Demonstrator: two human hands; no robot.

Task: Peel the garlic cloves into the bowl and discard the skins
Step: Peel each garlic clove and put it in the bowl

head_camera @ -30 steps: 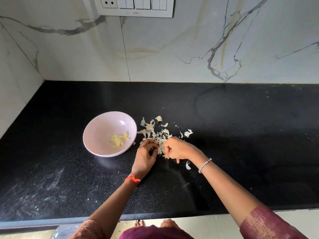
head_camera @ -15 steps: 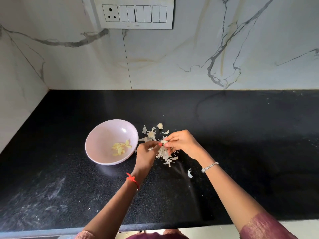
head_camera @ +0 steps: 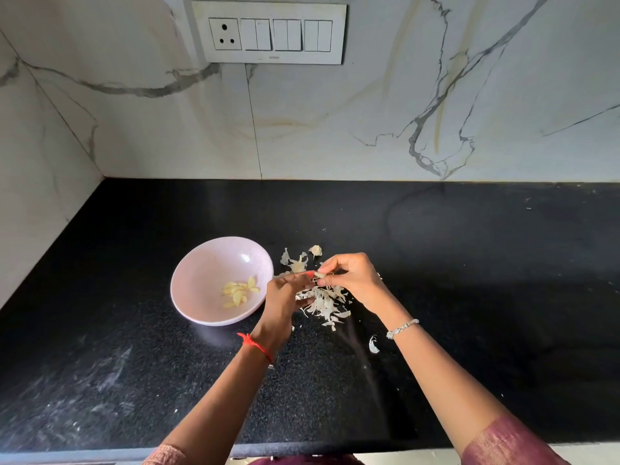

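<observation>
A pale pink bowl [head_camera: 214,280] sits on the black counter with several peeled yellow garlic cloves [head_camera: 240,292] in it. Just right of the bowl lies a heap of papery white garlic skins [head_camera: 325,302]. Above that heap, my left hand [head_camera: 285,297] and my right hand [head_camera: 352,280] meet fingertip to fingertip, both pinching one small garlic clove [head_camera: 318,275] between them. The clove is mostly hidden by the fingers.
A single loose skin [head_camera: 373,344] lies on the black counter [head_camera: 469,297] near my right wrist. More skins [head_camera: 298,260] lie behind the hands. The marble wall carries a switch panel [head_camera: 270,32]. The counter's front edge runs below my forearms.
Both hands rose from the skin heap on the counter and came together, lifting a small clove between their fingertips. The view tilted up, showing more of the wall.
</observation>
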